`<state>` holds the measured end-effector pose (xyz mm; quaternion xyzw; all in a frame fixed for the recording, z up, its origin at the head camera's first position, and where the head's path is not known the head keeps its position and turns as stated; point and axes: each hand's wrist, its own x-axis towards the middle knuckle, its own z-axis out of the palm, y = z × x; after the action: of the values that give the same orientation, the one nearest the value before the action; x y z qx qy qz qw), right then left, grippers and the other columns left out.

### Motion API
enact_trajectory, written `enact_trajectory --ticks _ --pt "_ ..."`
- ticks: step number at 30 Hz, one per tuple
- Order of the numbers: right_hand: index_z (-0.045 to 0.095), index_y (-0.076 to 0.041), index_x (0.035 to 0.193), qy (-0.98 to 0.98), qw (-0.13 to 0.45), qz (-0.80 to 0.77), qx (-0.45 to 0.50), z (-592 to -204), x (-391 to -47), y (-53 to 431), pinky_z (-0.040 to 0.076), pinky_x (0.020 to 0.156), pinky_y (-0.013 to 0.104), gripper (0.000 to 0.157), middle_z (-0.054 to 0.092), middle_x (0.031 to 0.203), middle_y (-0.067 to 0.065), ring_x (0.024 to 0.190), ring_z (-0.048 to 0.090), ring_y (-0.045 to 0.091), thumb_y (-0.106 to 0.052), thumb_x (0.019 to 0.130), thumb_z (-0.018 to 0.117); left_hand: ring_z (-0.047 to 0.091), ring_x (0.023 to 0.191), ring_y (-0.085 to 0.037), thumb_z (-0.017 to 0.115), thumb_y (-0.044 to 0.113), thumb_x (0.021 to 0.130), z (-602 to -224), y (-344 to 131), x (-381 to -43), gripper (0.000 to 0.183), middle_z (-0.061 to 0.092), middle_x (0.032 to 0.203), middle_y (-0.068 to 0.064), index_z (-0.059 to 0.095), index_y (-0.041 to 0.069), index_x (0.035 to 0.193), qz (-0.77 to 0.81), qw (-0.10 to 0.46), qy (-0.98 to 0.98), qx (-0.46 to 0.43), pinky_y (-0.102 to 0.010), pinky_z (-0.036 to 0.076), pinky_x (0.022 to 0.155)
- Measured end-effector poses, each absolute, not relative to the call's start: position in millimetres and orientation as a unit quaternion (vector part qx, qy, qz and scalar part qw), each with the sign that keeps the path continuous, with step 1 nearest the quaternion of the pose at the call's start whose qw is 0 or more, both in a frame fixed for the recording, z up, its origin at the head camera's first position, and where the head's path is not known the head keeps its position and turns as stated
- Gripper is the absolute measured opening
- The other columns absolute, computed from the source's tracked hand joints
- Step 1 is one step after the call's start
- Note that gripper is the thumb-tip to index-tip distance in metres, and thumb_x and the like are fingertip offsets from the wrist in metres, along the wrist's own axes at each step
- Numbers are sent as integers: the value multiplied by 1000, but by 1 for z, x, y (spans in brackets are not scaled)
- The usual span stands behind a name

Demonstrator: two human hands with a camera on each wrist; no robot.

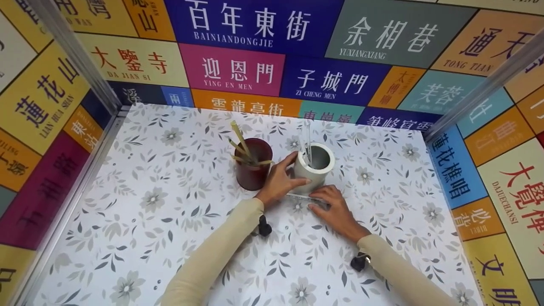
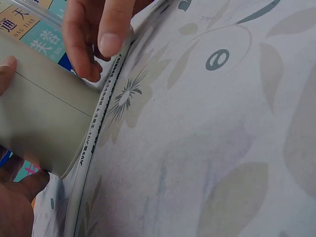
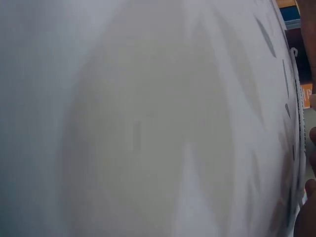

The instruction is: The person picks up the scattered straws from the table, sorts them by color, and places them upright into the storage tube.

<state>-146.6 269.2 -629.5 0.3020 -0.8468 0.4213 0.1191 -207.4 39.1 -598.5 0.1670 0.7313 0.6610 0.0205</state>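
Observation:
In the head view my left hand (image 1: pixel 278 180) grips a pale grey cylindrical cup (image 1: pixel 309 180), thumb across its front and fingers at its left side. Thin clear sticks (image 1: pixel 307 146) lean inside the cup. A slim white stick with black printing (image 2: pixel 94 126) lies on the table along the foot of the cup. At its right end is my right hand (image 1: pixel 333 208), thumb and fingers apart on either side of it. The right hand's fingertips (image 2: pixel 109 43) hang close over the stick in the left wrist view. Only the right hand's finger edges (image 3: pixel 311 133) show in the right wrist view.
Just left of my left hand stands a dark red cup (image 1: pixel 251 176) with several yellow-green sticks (image 1: pixel 241 140) in it. A floral cloth (image 1: pixel 170 238) covers the table. Printed panels (image 1: pixel 242 76) and metal posts (image 1: pixel 85 51) enclose the back and sides.

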Motion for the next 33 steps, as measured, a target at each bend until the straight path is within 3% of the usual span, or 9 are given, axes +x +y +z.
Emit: enact_trajectory --ticks 6,13,20,26,33 --pt "78 -9 106 -853 131 407 300 -638 -150 269 38 95 36 26 70 109 3 106 56 23 -12 81 86 48 135 -9 92 31 74 -598 41 -208 94 54 147 -2 43 23 154 661 28 731 170 -33 44 109" --pt "78 -11 107 -868 117 369 311 -635 -152 267 37 95 38 22 68 109 3 106 55 22 -14 85 82 49 136 -15 92 18 74 -597 41 -209 93 54 148 -6 44 20 153 663 22 733 153 -37 44 110" --pt "77 -12 99 -883 134 260 366 -622 -150 262 42 84 43 10 66 102 2 98 55 24 -12 89 79 46 138 -21 90 7 75 -597 43 -208 92 51 149 -12 42 11 153 671 29 725 150 -46 41 112" --pt "75 -12 90 -878 148 147 430 -608 -147 266 42 80 42 2 65 95 2 94 55 26 -12 90 73 47 137 -14 93 18 73 -599 42 -207 93 52 149 -4 45 21 153 682 30 715 151 -38 42 111" --pt "69 -11 82 -853 166 99 484 -595 -140 288 43 78 42 3 62 87 3 88 55 28 -11 85 71 49 134 -10 93 33 73 -600 39 -208 93 55 146 0 45 27 153 662 18 730 168 -37 45 109"
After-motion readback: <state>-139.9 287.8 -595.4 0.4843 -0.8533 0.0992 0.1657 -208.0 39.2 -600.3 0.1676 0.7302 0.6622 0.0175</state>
